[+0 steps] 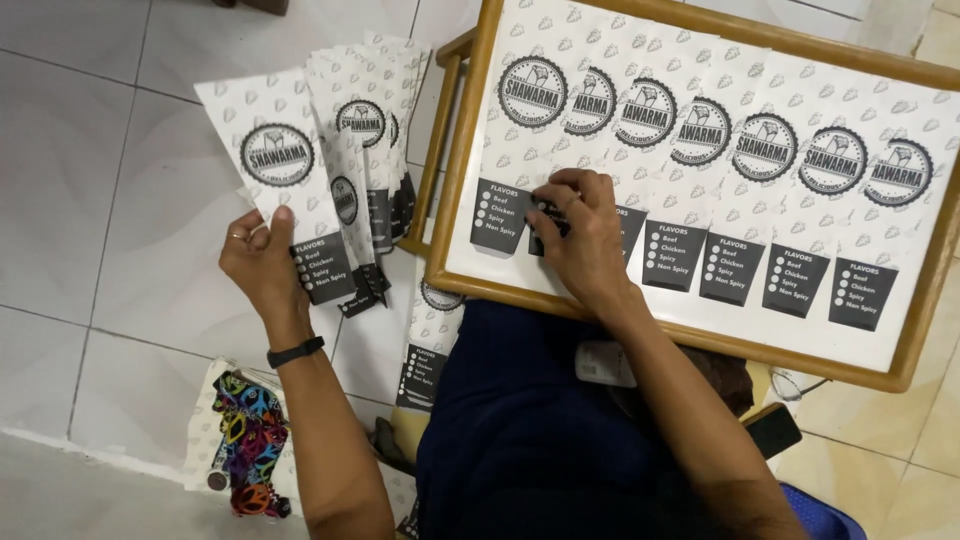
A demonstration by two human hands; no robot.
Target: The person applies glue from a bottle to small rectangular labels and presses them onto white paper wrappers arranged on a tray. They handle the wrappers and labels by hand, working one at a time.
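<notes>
White printed paper sleeves (690, 150) overlap along the wooden tray (462, 180), long axes pointing away; right hand (585, 235) presses fingers flat on one; left hand (262, 262) pinches a fan (330, 150).

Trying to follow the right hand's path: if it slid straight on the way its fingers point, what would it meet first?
The right hand points up and left across the tray; it would likely first meet the leftmost paper sleeve there.

Floor clutter, pale tiles

Multicolour patterned item (250, 445) lies bottom left on the white tiled floor (90, 200); dark phone (772, 430) sits lower right, blue object (815, 515) just beside it at the bottom edge.
</notes>
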